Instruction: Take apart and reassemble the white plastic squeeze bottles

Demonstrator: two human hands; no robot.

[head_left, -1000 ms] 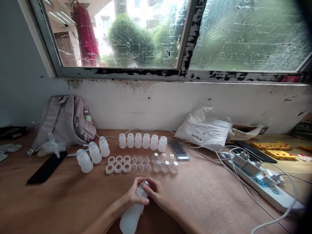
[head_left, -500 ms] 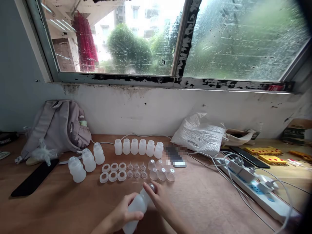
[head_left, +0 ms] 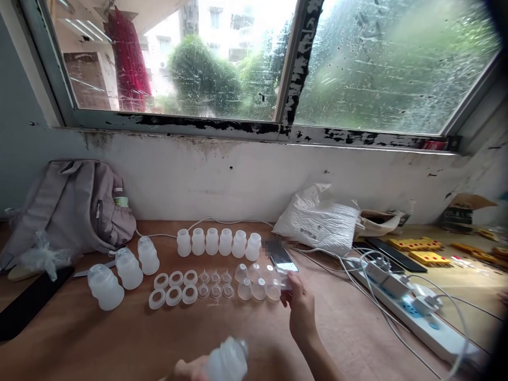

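the left hand (head_left: 189,369) is wrapped round a frosted bottle (head_left: 225,362) at the near middle of the table (head_left: 357,333), tilted with its top to the right; some of its fingers are hidden, but they seem clamped on the body. that grip could let the bottle roll or slip, since the wall looks smooth and perhaps soft. the right hand (head_left: 301,302), farther off and to the right, has thumb and fingers pinched on a clear domed cap (head_left: 283,281); whether it is lifted i cannot tell. the other domed caps (head_left: 259,290) sit just left of it, so a sideways sweep might scatter them, and the phone (head_left: 284,260) just beyond could be knocked by a knuckle. squeezed too hard, the cap might pop away.
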